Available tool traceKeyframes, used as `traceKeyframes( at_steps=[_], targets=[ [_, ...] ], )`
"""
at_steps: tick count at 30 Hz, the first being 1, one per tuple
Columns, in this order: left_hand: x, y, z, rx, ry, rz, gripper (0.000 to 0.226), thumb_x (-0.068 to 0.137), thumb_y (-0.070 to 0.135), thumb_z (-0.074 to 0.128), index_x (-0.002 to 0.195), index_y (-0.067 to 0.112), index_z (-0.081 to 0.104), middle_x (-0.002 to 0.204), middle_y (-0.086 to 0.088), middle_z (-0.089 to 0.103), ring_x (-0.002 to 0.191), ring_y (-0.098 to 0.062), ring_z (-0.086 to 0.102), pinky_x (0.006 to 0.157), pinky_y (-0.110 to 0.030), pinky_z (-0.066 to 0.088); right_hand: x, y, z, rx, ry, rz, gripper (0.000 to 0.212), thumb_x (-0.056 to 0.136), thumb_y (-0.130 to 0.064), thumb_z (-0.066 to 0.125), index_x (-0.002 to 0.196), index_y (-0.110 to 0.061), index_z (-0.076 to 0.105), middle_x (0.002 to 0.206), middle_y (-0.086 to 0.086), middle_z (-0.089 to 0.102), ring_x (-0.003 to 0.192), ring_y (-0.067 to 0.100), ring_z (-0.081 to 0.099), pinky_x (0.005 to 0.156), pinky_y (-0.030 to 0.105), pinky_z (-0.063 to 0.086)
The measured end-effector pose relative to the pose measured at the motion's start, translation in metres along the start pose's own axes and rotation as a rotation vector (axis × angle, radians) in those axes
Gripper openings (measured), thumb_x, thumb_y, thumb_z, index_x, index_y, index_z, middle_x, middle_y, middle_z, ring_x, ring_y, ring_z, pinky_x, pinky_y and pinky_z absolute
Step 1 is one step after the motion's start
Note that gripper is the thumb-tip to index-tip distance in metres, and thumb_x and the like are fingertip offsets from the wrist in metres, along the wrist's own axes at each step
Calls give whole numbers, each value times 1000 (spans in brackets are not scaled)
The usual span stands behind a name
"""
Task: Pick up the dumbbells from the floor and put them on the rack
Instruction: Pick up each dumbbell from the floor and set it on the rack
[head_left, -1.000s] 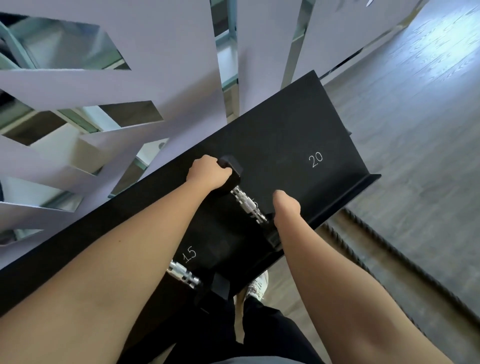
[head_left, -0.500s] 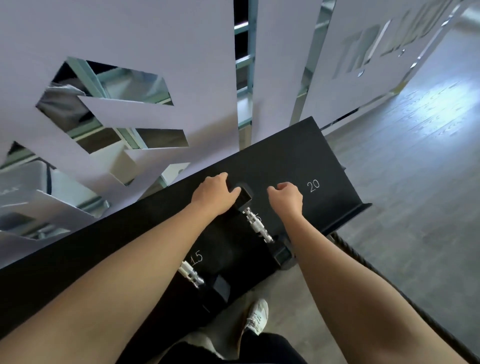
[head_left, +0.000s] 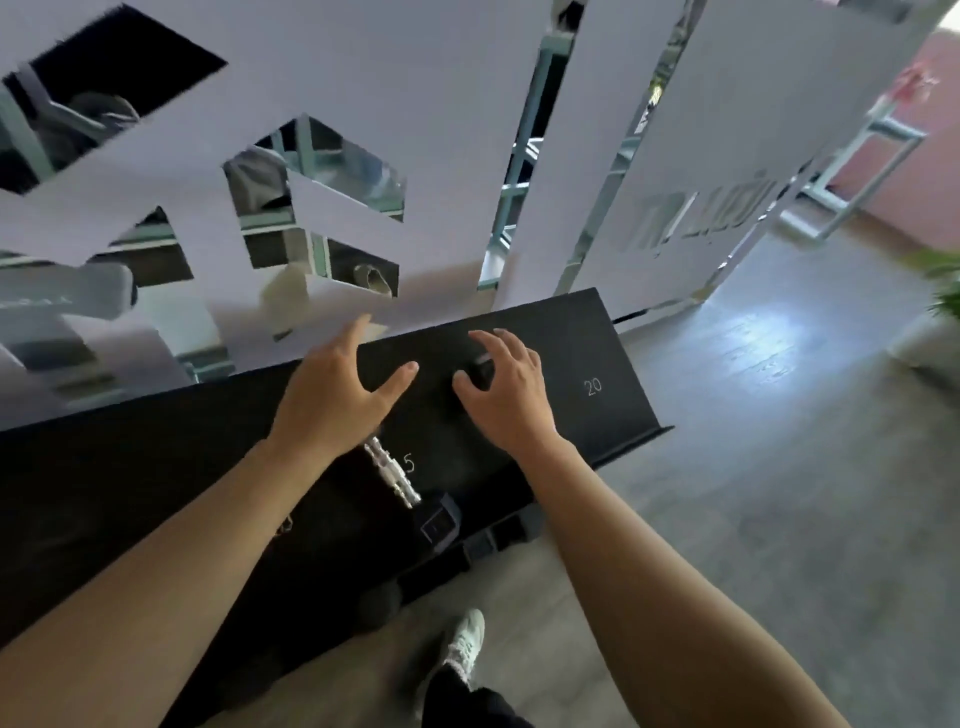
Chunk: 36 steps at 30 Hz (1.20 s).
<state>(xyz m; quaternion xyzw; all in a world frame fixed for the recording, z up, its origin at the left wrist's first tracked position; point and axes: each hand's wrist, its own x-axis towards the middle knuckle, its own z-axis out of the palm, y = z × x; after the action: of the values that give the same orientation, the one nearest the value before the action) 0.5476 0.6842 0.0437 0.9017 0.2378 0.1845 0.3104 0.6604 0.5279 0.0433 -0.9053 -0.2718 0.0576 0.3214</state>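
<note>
The black sloped rack shelf (head_left: 623, 415) runs from lower left to centre right. One dumbbell lies on it beside the "15" mark, with its chrome handle (head_left: 393, 472) and black near head (head_left: 440, 521) in sight. My left hand (head_left: 337, 395) hovers open above its far end, fingers spread. A second black dumbbell head (head_left: 479, 371) shows between the thumb and fingers of my right hand (head_left: 506, 392), which is open over it. My right forearm hides the rest of that dumbbell.
A white "20" mark (head_left: 592, 387) is painted on the shelf's right end. A white panel wall (head_left: 415, 130) with cut-outs stands right behind the rack. Grey wood floor (head_left: 779, 493) lies to the right, with a plant (head_left: 943, 280) at the edge. My shoe (head_left: 462, 649) is below the rack.
Both hands have let go of the dumbbell and lifted off it with fingers spread. The dumbbell stays on the shelf. The view has tilted upward.
</note>
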Motion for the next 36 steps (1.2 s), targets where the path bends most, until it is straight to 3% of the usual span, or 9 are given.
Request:
traceKeyframes(
  at_steps=[6,12,19,22,28,33,36],
  targets=[
    [-124,-57,-71,18,74,-134,84,87,64,58,152,19,32,153,-5,42,141,-23,36,110,-34,29,-83,-89,42,-14,-133,-189,61,92,-43,60,148,-32,40,159,1,31,146,25,22,119,46,25],
    [-267,-78,-140,56,370,-290,81,88,61,59,152,19,32,154,-2,39,142,-20,32,108,-26,24,-184,-167,87,62,-288,-490,65,92,-46,59,151,-32,34,160,-1,31,147,23,21,120,46,24],
    [-475,-79,-198,97,584,-632,79,89,62,58,153,29,28,156,2,35,144,-19,28,113,-37,29,-331,-230,135,188,-494,-800,64,94,-45,58,151,-33,31,160,-4,31,148,21,22,120,46,23],
    [-556,-79,-216,87,637,-739,76,89,62,57,153,29,31,155,4,35,143,-15,29,110,-30,27,-399,-255,152,258,-585,-848,62,95,-43,58,151,-33,33,159,-2,33,147,23,25,119,48,27],
    [-664,-111,-253,33,706,-820,88,78,80,48,149,29,36,151,2,40,141,-18,35,112,-48,36,-502,-309,190,240,-632,-939,63,94,-44,58,150,-32,33,159,-2,33,147,23,25,118,46,25],
    [-739,-163,-305,40,668,-792,77,86,65,57,151,31,33,155,3,38,141,-17,35,114,-44,33,-565,-347,234,217,-607,-875,62,94,-45,59,150,-33,35,158,-3,36,146,23,26,118,47,26],
    [-776,-204,-340,6,591,-786,76,85,68,56,150,34,35,149,8,44,136,-12,40,111,-39,34,-591,-359,261,220,-602,-792,61,92,-46,60,148,-33,37,155,-4,39,144,22,30,118,47,29]
  ],
)
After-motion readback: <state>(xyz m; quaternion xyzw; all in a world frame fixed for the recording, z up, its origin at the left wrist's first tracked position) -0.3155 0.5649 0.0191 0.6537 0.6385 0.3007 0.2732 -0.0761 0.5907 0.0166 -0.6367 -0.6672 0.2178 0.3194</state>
